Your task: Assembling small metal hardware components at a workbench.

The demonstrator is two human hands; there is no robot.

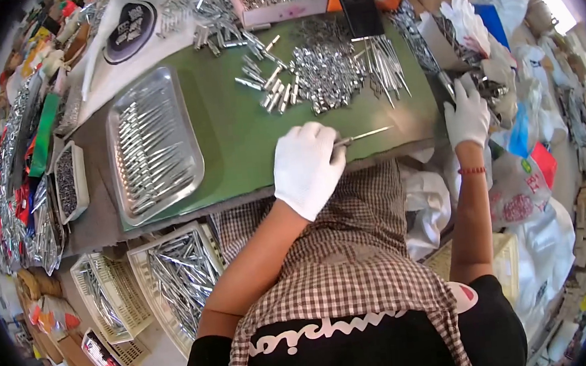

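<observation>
My left hand (308, 166), in a white glove, is closed around the thicker end of a slim pointed metal rod (367, 134), which points right above the green work mat (233, 139). Part of the rod is hidden by the fingers. My right hand (468, 115), also gloved, is at the mat's right edge with its fingers stretched forward and apart. Beside its thumb and forefinger is the end of a silver metal bar (446, 84); contact is unclear. Ahead of my left hand are a heap of small silver fittings (329, 75), loose metal tubes (276, 90) and several thin rods (386, 70).
A metal tray (192, 146) of neatly laid pointed metal pieces is on the left, near a small box of dark parts (71, 181). A pink box (282, 6) holds small parts at the back. Plastic baskets (134, 251) stand below left; plastic bags (520, 191) crowd the right.
</observation>
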